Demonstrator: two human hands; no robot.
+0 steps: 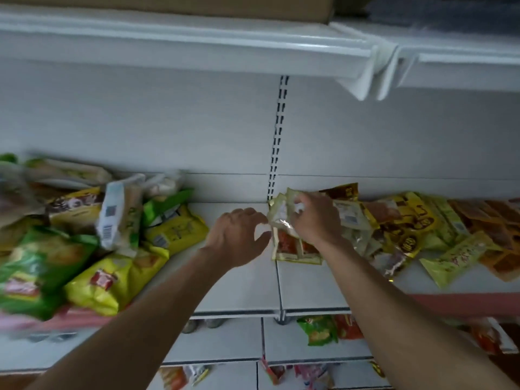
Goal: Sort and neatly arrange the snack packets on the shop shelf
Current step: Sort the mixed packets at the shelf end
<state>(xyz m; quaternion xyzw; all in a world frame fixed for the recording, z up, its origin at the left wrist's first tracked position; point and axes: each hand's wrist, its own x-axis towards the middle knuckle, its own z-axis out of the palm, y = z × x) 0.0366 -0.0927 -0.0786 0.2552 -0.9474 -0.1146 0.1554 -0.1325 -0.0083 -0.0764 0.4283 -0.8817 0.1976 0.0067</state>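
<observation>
The right hand (315, 220) grips a small packet (284, 243), clear and gold at the top with a red panel lower down, the fingers curled over its upper part. The packet sits tilted near the back middle of the white shelf (239, 291), beside the seam between 2 boards and below the slotted upright strip (278, 130) in the back wall. The left hand (236, 237) is just beside the packet's left edge and holds nothing, thumb and fingers parted in a loose curve with a gap between them; I cannot tell whether its fingertips touch the packet. To the left lies a jumbled heap: a big green bag (42, 257) at the front, a yellow bag (112, 282) beside it, a white packet with a barcode (115, 218) propped on top, and a yellow packet (180, 229) nearest the left hand. To the right, past the right wrist, a second heap spreads out, with yellow packets (408, 220) and orange-brown packets (495, 220) overlapping. On the shelf below, a green packet (318, 329) and a red packet (347, 326) lie side by side. A white upper shelf (197, 43) runs overhead.
</observation>
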